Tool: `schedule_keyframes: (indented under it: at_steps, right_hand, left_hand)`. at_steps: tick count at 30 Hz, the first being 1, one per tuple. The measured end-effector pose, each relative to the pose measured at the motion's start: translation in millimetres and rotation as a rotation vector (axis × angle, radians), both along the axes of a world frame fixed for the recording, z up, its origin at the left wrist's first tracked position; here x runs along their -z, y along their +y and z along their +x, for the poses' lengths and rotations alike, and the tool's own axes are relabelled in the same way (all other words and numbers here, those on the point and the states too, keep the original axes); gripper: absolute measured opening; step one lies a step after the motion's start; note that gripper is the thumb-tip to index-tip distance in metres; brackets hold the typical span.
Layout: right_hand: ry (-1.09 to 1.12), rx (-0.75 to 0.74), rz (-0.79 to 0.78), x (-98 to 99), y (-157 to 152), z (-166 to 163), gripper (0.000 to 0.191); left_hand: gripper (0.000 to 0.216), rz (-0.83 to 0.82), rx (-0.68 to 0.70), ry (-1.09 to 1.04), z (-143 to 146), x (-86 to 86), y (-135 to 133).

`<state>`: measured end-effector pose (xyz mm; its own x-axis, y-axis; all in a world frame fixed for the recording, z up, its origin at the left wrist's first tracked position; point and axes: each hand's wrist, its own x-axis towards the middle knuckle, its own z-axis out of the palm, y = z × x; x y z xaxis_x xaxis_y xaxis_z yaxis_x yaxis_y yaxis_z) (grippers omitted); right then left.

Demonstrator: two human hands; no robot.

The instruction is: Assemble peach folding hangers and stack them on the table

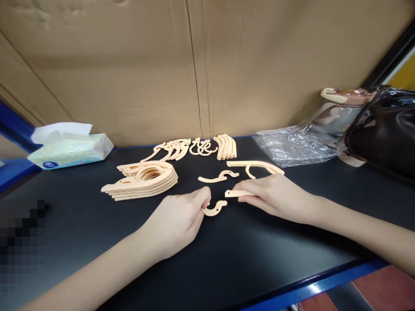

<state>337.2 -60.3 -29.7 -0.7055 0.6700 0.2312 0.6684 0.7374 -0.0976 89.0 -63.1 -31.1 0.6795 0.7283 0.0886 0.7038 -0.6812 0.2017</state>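
Observation:
My left hand (pixel 178 220) pinches a small curved peach plastic piece (pixel 215 209) just above the black tabletop (pixel 97 242). My right hand (pixel 275 196) holds the end of a flat peach plastic strip (pixel 234 193) close to that piece. Just behind lie a wavy hook piece (pixel 218 176) and a long curved arm piece (pixel 254 166). A stack of large peach hanger-shaped parts (pixel 142 179) sits to the left of my hands.
Near the cardboard back wall (pixel 194 65) lie rows of small peach parts (pixel 181 149) and a bundle of curved strips (pixel 226 147). A tissue pack (pixel 69 149) is at the left. Crumpled clear plastic (pixel 292 144), a clear bottle (pixel 340 110) and a dark bag (pixel 385 129) fill the right.

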Motion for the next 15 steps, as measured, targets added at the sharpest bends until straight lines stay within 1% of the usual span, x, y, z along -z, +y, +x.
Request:
schedule_keyframes:
  at_steps: [3, 5, 7, 9, 12, 15]
  right_hand:
    - [0.010, -0.003, -0.009, 0.9, 1.0, 0.8, 0.022]
    - [0.012, -0.007, -0.012, 1.1, 1.3, 1.5, 0.022]
    - [0.004, -0.011, -0.011, 0.8, 1.0, 1.9, 0.022]
    - [-0.007, -0.008, -0.004, 0.2, 0.0, 1.8, 0.022]
    - [-0.009, -0.007, 0.023, -0.8, -1.9, 0.8, 0.022]
    - [-0.015, -0.005, 0.052, -1.6, -3.8, -0.3, 0.023]
  left_hand:
    - [0.010, 0.009, -0.024, -0.021, 0.6, 1.4, -0.8]
    - [0.004, 0.033, -0.096, -0.009, 3.5, 0.8, -1.7]
    - [0.018, 0.055, -0.194, 0.011, 6.7, 0.0, -2.3]
    - [0.034, 0.070, -0.250, 0.020, 8.4, -0.3, -2.1]
    - [0.040, 0.082, -0.224, 0.009, 7.8, 0.4, -0.8]
    - [0.043, 0.086, -0.162, -0.024, 6.3, 0.8, 0.1]
